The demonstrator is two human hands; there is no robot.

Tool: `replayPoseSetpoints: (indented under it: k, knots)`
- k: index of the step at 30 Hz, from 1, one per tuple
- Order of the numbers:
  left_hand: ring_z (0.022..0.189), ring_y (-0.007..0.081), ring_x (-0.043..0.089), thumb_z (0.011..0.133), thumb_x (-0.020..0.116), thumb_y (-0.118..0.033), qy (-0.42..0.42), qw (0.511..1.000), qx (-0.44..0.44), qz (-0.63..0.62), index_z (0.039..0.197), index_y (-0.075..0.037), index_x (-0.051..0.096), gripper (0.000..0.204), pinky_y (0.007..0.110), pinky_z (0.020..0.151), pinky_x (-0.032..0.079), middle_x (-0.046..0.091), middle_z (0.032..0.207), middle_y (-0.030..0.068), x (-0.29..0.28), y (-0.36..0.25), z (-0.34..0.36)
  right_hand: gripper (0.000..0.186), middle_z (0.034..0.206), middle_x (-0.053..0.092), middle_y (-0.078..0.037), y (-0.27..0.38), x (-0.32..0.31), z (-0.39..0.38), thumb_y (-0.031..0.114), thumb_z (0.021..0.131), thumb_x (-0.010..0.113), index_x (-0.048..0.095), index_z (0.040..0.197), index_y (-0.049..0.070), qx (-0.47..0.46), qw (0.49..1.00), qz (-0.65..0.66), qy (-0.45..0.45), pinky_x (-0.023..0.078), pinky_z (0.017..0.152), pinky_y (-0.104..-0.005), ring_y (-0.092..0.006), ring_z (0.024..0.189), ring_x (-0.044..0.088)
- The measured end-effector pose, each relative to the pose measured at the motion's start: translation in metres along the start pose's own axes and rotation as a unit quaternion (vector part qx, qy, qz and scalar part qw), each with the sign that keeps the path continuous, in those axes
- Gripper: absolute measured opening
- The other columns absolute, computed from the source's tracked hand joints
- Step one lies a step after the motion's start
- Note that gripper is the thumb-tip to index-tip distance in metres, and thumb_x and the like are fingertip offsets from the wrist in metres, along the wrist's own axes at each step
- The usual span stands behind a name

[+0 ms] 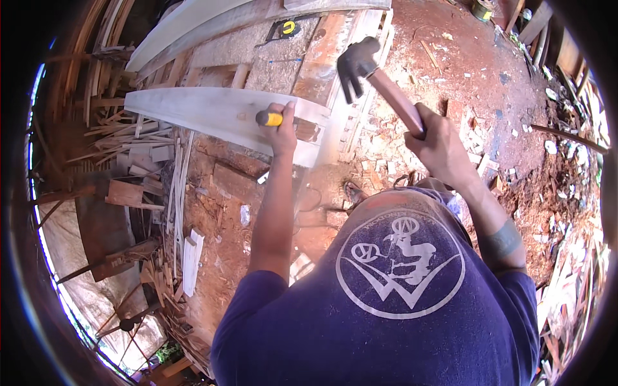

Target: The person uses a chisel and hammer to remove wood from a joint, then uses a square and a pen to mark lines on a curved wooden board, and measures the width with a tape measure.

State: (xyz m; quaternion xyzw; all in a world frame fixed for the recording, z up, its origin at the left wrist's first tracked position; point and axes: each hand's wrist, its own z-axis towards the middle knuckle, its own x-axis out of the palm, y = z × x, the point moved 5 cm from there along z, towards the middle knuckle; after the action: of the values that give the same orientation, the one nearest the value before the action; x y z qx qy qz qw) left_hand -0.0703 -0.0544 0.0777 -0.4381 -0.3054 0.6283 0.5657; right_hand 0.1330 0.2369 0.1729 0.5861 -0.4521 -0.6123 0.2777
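The left hand (283, 134) is closed in a fist around a yellow-and-black tool handle (273, 119), whose dark rounded butt sticks out on the left side of the fist; the rest of that tool is hidden, so its working end cannot be told. This fist is over the wider, right-hand part of a long pale plank (187, 106), which tapers toward the left and lies across the near side of a sawdust-strewn table (273, 74). Just right of the fist, a darker brown patch (308, 131) shows in the plank's face. The right hand (441, 143) grips a claw hammer (394, 96) near the end of its brown wooden handle, with the fingers wrapped tightly round it. The hammer is held up, apart from the plank, its dark metal head up and to the right of the left hand and the two prongs of its claw pointing toward the lower edge of the view. Farther back on the table is a yellow-and-black tape measure (288, 28), near another pale curved board (183, 29). Reddish ground (418, 48) sprinkled with chips spreads to the right, and thin wood strips (125, 138) are heaped at the left.
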Motion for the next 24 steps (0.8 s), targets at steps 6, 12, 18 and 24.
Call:
replayPoseSetpoints:
  k: [6,12,18,24]
  knots:
    - [0.063,0.0105,0.047,0.09,0.067,-0.003,-0.017,0.999,-0.022,-0.044,0.076,-0.006,0.05,0.022,0.028,0.063,0.039,0.052,0.068,0.0003,-0.005,0.007,-0.008,0.023,0.066,0.065,-0.022,0.066,0.013,0.025,-0.004,0.08,0.058,0.06,0.102,-0.004,-0.186,0.977,-0.105,0.022,0.057,0.056,-0.0446,-0.0356,0.057,0.067]
    - [0.078,0.0181,0.054,0.09,0.072,-0.012,0.0,0.982,0.123,0.141,0.086,-0.004,0.058,0.016,0.038,0.07,0.045,0.058,0.081,0.0045,-0.013,0.02,-0.005,0.028,0.07,0.067,-0.022,0.15,0.028,0.014,-0.001,0.081,0.065,0.053,0.106,-0.001,-0.391,0.919,-0.031,-0.043,0.058,0.057,-0.0443,-0.0368,0.066,0.071]
    - [0.07,0.017,0.055,0.088,0.073,-0.011,-0.071,0.984,0.125,0.104,0.078,-0.001,0.058,0.022,0.037,0.065,0.044,0.06,0.073,0.0041,-0.021,0.038,0.006,0.026,0.077,0.069,-0.025,0.086,0.063,0.05,0.006,0.083,0.062,0.054,0.106,-0.001,-0.204,0.935,-0.258,0.133,0.056,0.069,-0.0495,-0.0424,0.072,0.07]
    - [0.066,0.0126,0.055,0.09,0.075,-0.014,0.032,0.993,-0.036,0.106,0.068,-0.003,0.056,0.031,0.033,0.062,0.045,0.059,0.068,0.0031,-0.002,-0.024,-0.033,0.018,0.077,0.067,-0.024,0.043,0.008,0.024,0.005,0.085,0.059,0.06,0.1,-0.003,-0.063,0.993,-0.079,0.059,0.053,0.069,-0.0486,-0.036,0.071,0.069]
